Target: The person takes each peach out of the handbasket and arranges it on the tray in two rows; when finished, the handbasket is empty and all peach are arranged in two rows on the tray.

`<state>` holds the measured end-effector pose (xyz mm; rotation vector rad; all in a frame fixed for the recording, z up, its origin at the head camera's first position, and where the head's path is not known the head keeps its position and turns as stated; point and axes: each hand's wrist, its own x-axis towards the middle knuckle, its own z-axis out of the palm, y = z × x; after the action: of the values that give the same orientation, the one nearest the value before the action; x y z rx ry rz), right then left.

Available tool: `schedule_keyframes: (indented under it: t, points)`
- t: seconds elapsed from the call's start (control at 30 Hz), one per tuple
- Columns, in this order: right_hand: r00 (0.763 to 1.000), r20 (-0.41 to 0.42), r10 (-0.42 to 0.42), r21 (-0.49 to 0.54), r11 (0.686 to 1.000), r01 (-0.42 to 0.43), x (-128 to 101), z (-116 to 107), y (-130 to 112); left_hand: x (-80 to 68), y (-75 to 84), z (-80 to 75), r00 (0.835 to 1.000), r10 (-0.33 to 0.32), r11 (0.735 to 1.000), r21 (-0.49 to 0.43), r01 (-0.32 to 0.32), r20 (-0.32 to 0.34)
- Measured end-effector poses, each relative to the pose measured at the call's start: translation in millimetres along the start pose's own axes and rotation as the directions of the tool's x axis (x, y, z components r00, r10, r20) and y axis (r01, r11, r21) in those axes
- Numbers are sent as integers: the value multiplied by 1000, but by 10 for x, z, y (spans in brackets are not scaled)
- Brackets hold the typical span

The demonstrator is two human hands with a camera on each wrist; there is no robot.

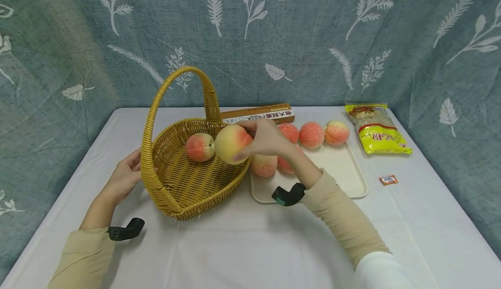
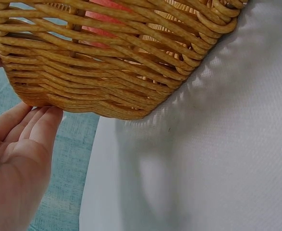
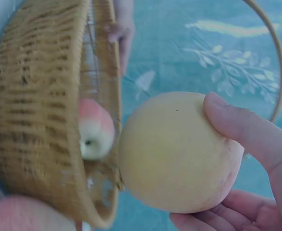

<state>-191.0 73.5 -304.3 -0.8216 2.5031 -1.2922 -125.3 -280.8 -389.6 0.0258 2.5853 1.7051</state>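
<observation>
A large yellow peach with a red blush (image 1: 231, 144) is held between the thumb and fingers of my right hand (image 1: 270, 139), over the right side of a wicker basket (image 1: 209, 201). In the right wrist view, that peach (image 3: 174, 154) hangs beside the rim. One red-and-yellow peach (image 1: 199, 147) lies inside the basket. My left hand (image 1: 123, 176) grips the basket's left side, with its thumb over the rim. The left wrist view shows the fingers of this hand (image 2: 23, 154) against the outer weave. The basket's handle (image 1: 154, 106) stands upright.
Right of the basket, a cream tray (image 1: 338, 171) bears several peaches (image 1: 312, 135). A pasta box (image 1: 260, 114) lies behind the basket. Farther right are a yellow food bag (image 1: 379, 130) and a small orange packet (image 1: 389, 180). A patterned cloth hangs behind the table.
</observation>
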Motion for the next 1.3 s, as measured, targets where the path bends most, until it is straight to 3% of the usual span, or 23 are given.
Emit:
schedule_keyframes:
  t: [0.3,0.7,0.93,1.3]
  points:
    - [993,-92,79,63,995,-74,-272,-351,161,-1,-25,-14,1000,31,999,-11,-31,5]
    - [966,-174,192,102,979,-176,-658,-756,618,8,-65,-25,998,65,997,-52,-64,21]
    - [931,-205,301,110,953,-284,-894,-876,840,8,-75,-20,998,59,997,-61,-57,22]
    - [878,-306,368,50,927,-372,-1081,-933,1117,5,-73,-14,998,57,998,-36,-57,12]
